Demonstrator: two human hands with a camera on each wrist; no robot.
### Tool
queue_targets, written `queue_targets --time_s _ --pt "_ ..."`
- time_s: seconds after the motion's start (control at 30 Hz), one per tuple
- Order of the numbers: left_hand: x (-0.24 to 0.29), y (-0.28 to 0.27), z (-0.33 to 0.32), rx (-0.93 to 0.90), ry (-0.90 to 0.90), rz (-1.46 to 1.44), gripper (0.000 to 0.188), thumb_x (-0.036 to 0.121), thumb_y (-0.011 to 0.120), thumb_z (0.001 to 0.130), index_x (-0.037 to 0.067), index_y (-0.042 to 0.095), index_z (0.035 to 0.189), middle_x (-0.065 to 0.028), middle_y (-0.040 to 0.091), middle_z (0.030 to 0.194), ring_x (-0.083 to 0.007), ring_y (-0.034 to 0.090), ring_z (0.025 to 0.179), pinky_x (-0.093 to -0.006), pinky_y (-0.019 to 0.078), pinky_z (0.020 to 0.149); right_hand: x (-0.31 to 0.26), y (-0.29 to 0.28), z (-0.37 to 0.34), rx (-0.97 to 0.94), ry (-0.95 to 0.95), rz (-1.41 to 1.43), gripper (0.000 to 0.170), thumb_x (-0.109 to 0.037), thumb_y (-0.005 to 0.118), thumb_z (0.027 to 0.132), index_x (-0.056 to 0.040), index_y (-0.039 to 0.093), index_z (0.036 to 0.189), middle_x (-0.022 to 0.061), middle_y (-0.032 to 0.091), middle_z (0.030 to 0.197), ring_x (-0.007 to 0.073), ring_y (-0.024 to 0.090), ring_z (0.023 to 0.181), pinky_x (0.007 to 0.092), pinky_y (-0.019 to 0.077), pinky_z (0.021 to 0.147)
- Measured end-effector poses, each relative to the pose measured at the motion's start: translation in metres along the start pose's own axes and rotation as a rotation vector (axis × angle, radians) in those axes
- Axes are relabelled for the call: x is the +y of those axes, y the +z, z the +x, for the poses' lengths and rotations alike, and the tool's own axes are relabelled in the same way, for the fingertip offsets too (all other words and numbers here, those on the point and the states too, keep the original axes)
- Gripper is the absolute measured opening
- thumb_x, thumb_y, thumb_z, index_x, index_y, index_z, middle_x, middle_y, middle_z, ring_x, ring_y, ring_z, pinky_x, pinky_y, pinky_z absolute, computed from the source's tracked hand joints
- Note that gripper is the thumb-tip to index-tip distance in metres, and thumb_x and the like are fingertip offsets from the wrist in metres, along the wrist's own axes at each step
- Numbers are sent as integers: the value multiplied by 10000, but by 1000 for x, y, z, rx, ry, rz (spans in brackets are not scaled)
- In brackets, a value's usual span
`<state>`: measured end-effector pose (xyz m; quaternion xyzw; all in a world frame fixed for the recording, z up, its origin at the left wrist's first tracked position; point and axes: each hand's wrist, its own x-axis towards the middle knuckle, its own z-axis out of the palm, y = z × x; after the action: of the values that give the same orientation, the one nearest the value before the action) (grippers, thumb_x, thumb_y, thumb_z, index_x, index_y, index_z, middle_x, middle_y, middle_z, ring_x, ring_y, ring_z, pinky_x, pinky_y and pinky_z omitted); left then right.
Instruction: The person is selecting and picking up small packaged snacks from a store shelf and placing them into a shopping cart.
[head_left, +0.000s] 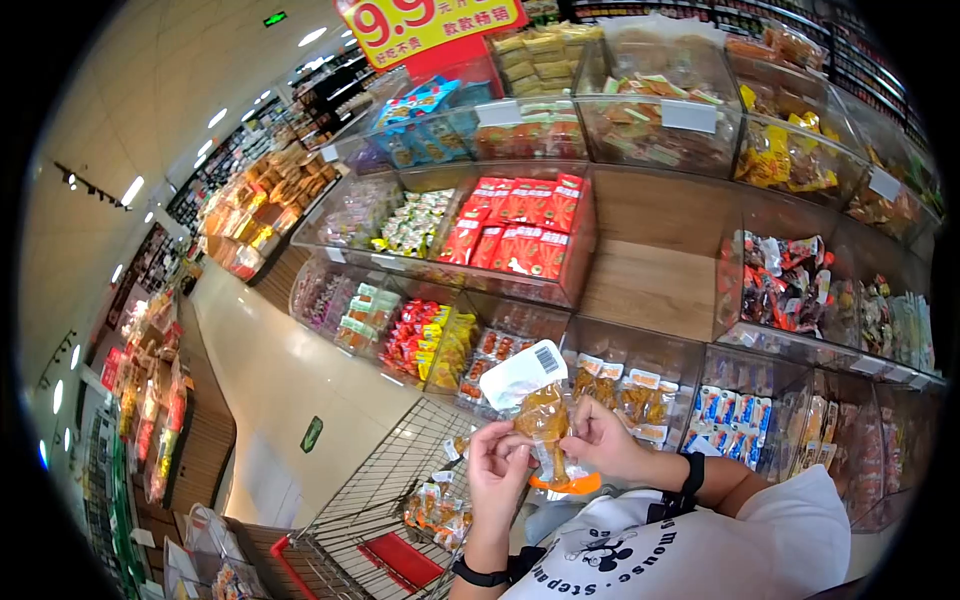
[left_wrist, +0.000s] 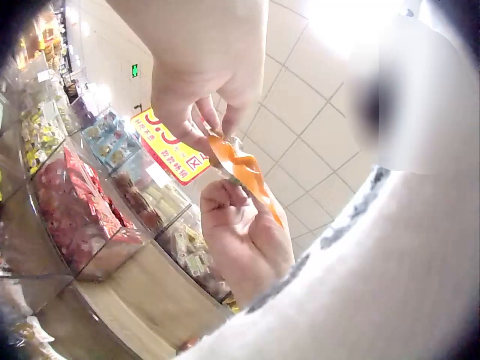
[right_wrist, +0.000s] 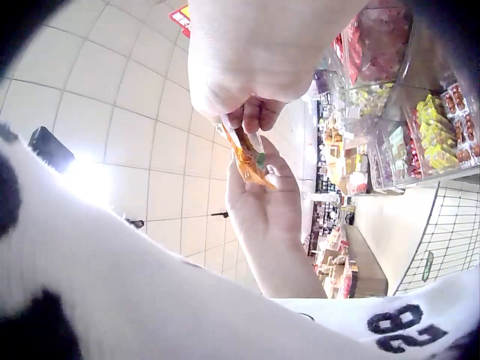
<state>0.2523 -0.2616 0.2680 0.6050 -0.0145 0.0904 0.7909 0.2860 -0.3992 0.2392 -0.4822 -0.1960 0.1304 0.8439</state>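
Left hand (head_left: 497,465) and right hand (head_left: 605,445) found pinching opposite sides of one clear drumstick packet (head_left: 540,415), held between them, barcode end away from the white shirt (head_left: 690,545)

Display shelf (head_left: 645,240), tiered, wood-panelled: clear bins (head_left: 625,135) of red packets (head_left: 520,225), blue bags (head_left: 425,115), yellow packets (head_left: 455,345). Shopping cart (head_left: 402,560), wire: several clear-wrapped packs (head_left: 435,512). Floor (head_left: 270,345), pale, glossy: green marker (head_left: 312,434).
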Motion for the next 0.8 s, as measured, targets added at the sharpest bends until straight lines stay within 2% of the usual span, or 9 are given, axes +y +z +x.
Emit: queue_targets --time_s 0.17,0.37,0.47,0.57,0.6,0.63,0.7,0.77,0.8 --pt "1 16 1 -63 84 57 384 -85 485 701 -18 336 1048 -83 472 828 -101 487 737 -191 447 582 3 -16 -10 4 -146 -140 266 -40 552 723 -92 292 698 -42 319 596 11 340 494 153 279 427" --pt "4 23 -1 -58 113 77 411 -78 494 697 -31 335 1073 -75 454 854 -99 484 735 -193 443 581 -10 -15 -13 6 -47 3 273 -49 565 715 -98 297 692 -50 310 592 3 317 503 152 246 427" --pt "4 24 -1 -56 153 88 416 -74 497 697 -29 337 1078 -68 456 839 -96 488 725 -183 438 571 -8 -18 -11 -15 -79 -38 278 -48 561 718 -96 288 696 -54 310 585 5 367 522 156 287 435" --pt "0 21 -3 -91 166 103 482 -38 527 681 -20 319 1116 -108 413 1027 -139 448 881 -236 407 698 -15 -12 -10 13 -60 73 254 -41 563 712 -89 315 684 -30 357 584 40 424 524 178 333 452" --pt "-2 20 -1 -94 182 113 504 -24 540 675 -18 313 1126 -116 395 1073 -151 434 919 -253 396 732 -18 -11 -7 0 -197 -139 236 -34 569 700 -84 339 684 -12 375 596 67 433 514 194 344 456" --pt "-3 16 3 -183 207 301 606 52 579 662 -10 255 1171 -125 293 1192 -188 358 1041 -303 330 834 -20 -10 -4 -14 -334 -352 220 -28 576 688 -78 362 685 6 393 607 93 443 504 209 356 459" --pt "-7 25 0 -235 149 111 658 90 592 660 -6 215 1190 -128 272 1208 -206 336 1070 -321 306 862 -19 -10 2 -103 -639 -820 172 -24 602 628 -63 451 701 66 451 681 180 473 543 267 379 496" --pt "-7 31 2 -293 47 -117 713 147 605 666 -5 164 1205 -143 220 1238 -236 307 1107 -346 283 889 -26 -4 3 -269 -680 -1073 170 -47 605 616 -64 467 714 62 463 706 183 483 601 274 379 526" --pt "-13 24 6 -317 61 -118 677 237 575 700 -5 183 1197 -153 269 1208 -246 370 1051 -358 316 866 -32 1 3 -358 -698 -1197 171 -59 606 610 -65 475 720 61 470 718 184 488 629 278 380 541"
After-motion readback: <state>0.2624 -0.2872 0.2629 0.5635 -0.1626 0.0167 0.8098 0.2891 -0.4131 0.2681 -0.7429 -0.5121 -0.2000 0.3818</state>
